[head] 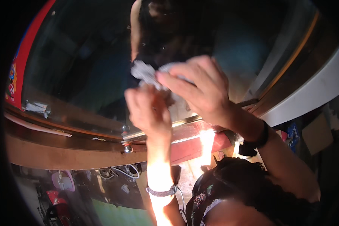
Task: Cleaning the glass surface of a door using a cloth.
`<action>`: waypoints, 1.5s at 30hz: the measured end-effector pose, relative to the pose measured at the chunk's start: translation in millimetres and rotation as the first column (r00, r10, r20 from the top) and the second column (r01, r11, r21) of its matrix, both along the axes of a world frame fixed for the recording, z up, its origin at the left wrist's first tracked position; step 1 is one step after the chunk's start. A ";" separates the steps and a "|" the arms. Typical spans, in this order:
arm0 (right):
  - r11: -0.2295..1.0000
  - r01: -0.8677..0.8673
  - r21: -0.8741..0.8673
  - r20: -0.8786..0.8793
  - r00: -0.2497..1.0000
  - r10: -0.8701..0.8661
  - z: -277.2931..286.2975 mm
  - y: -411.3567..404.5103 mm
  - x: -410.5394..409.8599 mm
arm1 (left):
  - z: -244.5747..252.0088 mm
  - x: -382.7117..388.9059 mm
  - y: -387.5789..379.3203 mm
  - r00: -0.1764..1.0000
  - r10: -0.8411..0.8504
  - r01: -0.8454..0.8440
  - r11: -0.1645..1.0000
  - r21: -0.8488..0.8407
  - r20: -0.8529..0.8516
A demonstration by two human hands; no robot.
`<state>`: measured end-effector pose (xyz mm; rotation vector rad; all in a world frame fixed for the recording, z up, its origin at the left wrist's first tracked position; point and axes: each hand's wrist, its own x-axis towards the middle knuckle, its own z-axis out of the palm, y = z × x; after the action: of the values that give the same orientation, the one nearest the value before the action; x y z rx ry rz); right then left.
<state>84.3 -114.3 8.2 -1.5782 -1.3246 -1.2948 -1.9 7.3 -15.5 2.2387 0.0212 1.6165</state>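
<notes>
A crumpled whitish sheet, paper or cloth (144, 71), is between my two hands in front of a large dark glass pane (96, 56). My right hand (199, 84) pinches it between thumb and fingers. My left hand (149, 108), blurred and with curled fingers, is just below and touches its lower part; its hold is partly hidden. The glass reflects a person's arm and dark clothing. A round metal knob (128, 148) is at the pane's lower edge.
A brown wooden ledge (79, 154) runs below the glass. Small white packets (37, 108) show at lower left, beside a red decorated panel (22, 65). White cable (127, 172), a pink container (62, 180) and a cardboard piece (317, 131) lie lower down. Bright sunlight hits my left forearm.
</notes>
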 end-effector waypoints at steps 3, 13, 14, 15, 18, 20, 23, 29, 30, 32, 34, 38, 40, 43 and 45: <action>0.973 -0.088 0.213 0.151 0.987 0.056 43.9 25.2 13.4 | 54.6 8.4 20.4 0.984 -0.057 0.052 0.998 0.033 0.170; 0.981 -0.057 0.188 0.118 0.992 0.035 34.2 18.0 2.5 | 38.3 -5.1 9.9 0.989 -0.085 0.101 0.986 -0.136 0.122; 0.989 -0.035 0.143 0.095 0.995 0.021 21.6 11.5 0.3 | 22.6 -6.6 10.0 0.990 -0.099 0.105 0.993 -0.061 0.096; 0.996 0.003 0.090 0.067 0.998 -0.009 2.6 0.5 5.9 | 2.0 -0.3 4.3 0.997 -0.080 0.080 0.996 -0.042 0.013; 0.999 -0.026 -0.038 -0.038 0.999 0.025 -36.0 -7.8 -2.6 | -36.4 -12.3 -2.6 0.988 -0.078 0.070 0.996 -0.063 -0.133; 0.990 -0.062 -0.126 -0.073 0.996 0.053 -55.7 -3.7 -9.0 | -62.1 -24.6 0.0 0.978 -0.045 0.024 0.994 -0.105 -0.205; 0.973 -0.052 -0.223 -0.076 0.996 0.036 -78.4 -11.8 -7.8 | -82.6 -28.7 -5.9 0.948 -0.096 0.033 0.978 -0.205 -0.305; 1.000 -0.031 0.001 0.013 0.999 0.031 -24.4 -1.3 4.8 | -19.9 -7.9 6.7 0.998 -0.019 0.021 0.999 0.049 -0.053; 0.998 -0.019 0.055 0.070 0.997 0.015 1.1 -3.0 9.5 | 4.9 1.5 5.0 0.999 -0.028 0.027 0.998 0.056 0.018; 0.989 -0.036 0.147 0.160 0.987 0.012 35.3 13.1 20.8 | 41.5 17.0 19.5 0.976 -0.113 0.107 0.993 0.042 0.186; 0.942 -0.122 0.311 0.342 0.940 0.009 85.2 29.6 34.1 | 98.3 12.7 18.7 0.967 -0.118 0.106 0.992 0.066 0.225; 0.820 -0.238 0.520 0.592 0.792 -0.146 150.1 34.7 56.0 | 150.9 26.5 6.1 0.913 -0.227 0.212 0.974 0.083 0.339; 0.857 -0.229 0.461 0.486 0.874 -0.028 125.8 46.4 36.6 | 138.5 18.3 18.7 0.926 -0.138 0.102 0.988 0.118 0.351; 0.946 -0.162 0.279 0.275 0.958 0.083 73.2 51.9 16.3 | 72.2 5.3 37.0 0.955 0.010 -0.014 1.000 0.011 0.297; 0.989 -0.100 0.111 0.197 0.977 0.077 43.1 33.8 4.5 | 32.1 -6.3 28.9 0.982 -0.001 0.018 0.996 -0.089 0.190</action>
<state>88.9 -80.5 51.4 -1.3235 -1.3887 -1.4725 -8.2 36.3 16.6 2.0071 0.0319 1.7802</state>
